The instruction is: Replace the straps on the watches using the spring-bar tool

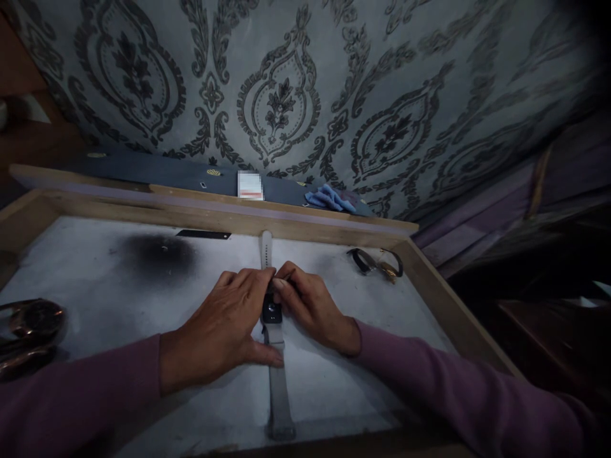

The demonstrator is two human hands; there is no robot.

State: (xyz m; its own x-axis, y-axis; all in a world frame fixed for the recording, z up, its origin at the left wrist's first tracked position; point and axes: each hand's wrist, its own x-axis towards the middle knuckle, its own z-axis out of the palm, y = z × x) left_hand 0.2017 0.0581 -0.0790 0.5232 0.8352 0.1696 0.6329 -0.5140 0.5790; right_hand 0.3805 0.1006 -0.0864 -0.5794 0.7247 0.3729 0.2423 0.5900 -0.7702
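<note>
A smartwatch (272, 312) with a dark case and a light grey strap (280, 401) lies stretched out on the white surface of a wooden tray-like frame. My left hand (224, 327) steadies it, with the thumb pressed on the lower strap and the fingertips at the upper end of the case. From the right, my right hand (312, 302) pinches at that same upper end, its fingertips meeting those of the left. Whatever lies between the right fingertips is hidden. Beyond the hands, the holed strap end (266, 248) points away from me.
Two wristwatches, one dark (365, 261) and one gold (389, 273), lie at right. More watches (35, 324) are at the left edge. A flat black strip (203, 235) lies by the back wall. On the ledge are a small white box (251, 186) and a blue cloth (330, 198).
</note>
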